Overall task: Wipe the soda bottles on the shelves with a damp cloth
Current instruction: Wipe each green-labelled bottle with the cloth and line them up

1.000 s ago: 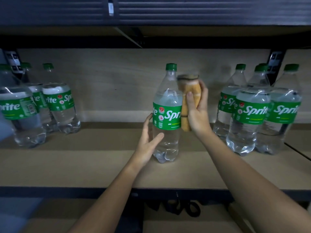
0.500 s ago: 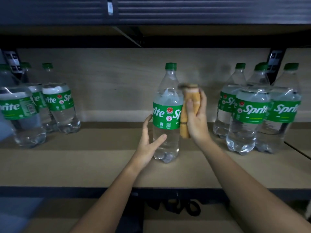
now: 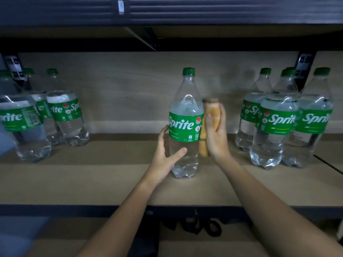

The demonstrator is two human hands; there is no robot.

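We see a dim scene, lit from in front and above: the shelf board (image 3: 92, 182) takes a soft, even light while the underside of the upper shelf (image 3: 167, 43) sinks into near black. Small white highlights glint on the shoulder of the middle Sprite bottle (image 3: 185, 127). A faint grey shadow falls on the back panel (image 3: 130, 89) to its right. The right hand (image 3: 216, 136) and its yellow cloth (image 3: 213, 112) are smeared by motion blur (the left hand (image 3: 167, 156) is sharper). Bottles at both edges lean outward, bent by the wide lens.
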